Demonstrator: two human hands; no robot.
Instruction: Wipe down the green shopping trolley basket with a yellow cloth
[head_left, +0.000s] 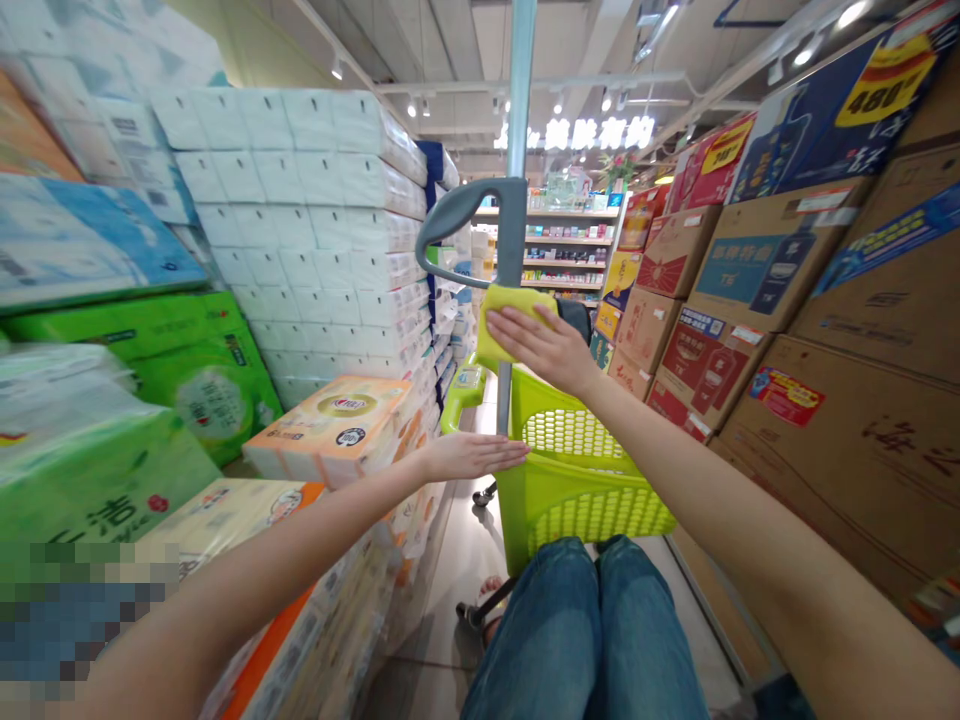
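In the head view, a lime-green shopping trolley (600, 505) with a perforated basket stands before my knees. A blue-grey upright pole (520, 110) rises from it, with a grey looped handle (450, 225) on its left side. My right hand (547, 345) presses a yellow cloth (491, 340) against the pole just below that handle, fingers extended over the cloth. Lower down, my left hand (472, 456) lies with straight fingers across the near top edge of the basket at the foot of the pole. Nothing shows in the left hand; its palm is hidden.
Stacked white tissue packs (300, 210) line the left side, with an orange-and-white tissue pack (337, 420) and green packs (150, 370) in front. Cardboard cartons (847, 470) form a wall on the right. Shelves (570, 240) stand at the far end of the tiled aisle (431, 610).
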